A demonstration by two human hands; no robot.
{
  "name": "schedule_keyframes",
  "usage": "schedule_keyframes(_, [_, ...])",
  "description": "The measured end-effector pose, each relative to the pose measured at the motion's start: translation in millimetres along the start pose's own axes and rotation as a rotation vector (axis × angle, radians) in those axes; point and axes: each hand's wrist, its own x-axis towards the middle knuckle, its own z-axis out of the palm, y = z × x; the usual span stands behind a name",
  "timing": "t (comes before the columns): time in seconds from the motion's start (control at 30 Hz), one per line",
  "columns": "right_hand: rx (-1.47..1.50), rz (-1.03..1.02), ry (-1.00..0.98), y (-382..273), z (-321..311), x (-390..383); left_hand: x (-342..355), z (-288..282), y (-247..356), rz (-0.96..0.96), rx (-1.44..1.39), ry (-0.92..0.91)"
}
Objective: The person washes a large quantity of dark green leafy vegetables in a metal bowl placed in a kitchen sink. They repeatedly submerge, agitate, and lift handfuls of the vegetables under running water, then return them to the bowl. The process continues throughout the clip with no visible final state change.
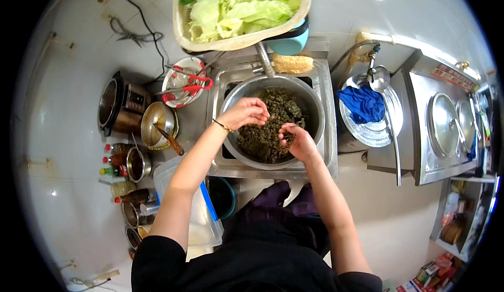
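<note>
A wide metal basin (pixel 317 114) sits in the sink, holding a heap of dark, wet-looking chopped greens (pixel 270 142). My left hand (pixel 245 112), with a bracelet at the wrist, hangs over the left of the heap, fingers bent and pressed together; anything in them is hidden. At the heap's right, my right hand (pixel 299 142) has its fingers curled in, and dark bits of the greens show at its fingertips. The two hands are apart, facing each other. Behind the basin, the faucet (pixel 265 61) points toward it.
Above the sink hangs a basket (pixel 181 27) of pale leafy vegetables (pixel 247 14). A loofah (pixel 292 64) lies behind the basin. To the left stand a red-handled pair of tongs (pixel 202 84) on a bowl, a pot (pixel 152 119), a cooker (pixel 123 103) and bottles. A blue cloth (pixel 362 104) lies on a lid at right.
</note>
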Motion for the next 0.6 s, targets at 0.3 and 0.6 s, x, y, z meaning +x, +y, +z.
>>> schedule_keyframes(0.3, [0.026, 0.001, 0.012, -13.8, -17.5, -20.1, -35.3, -71.4, -10.4, 0.086, -0.023, 0.131])
schedule_keyframes(0.6, [0.003, 0.054, 0.078, -9.9, -4.8, -13.0, 10.9, -77.8, -61.9, -0.015, 0.532, 0.25])
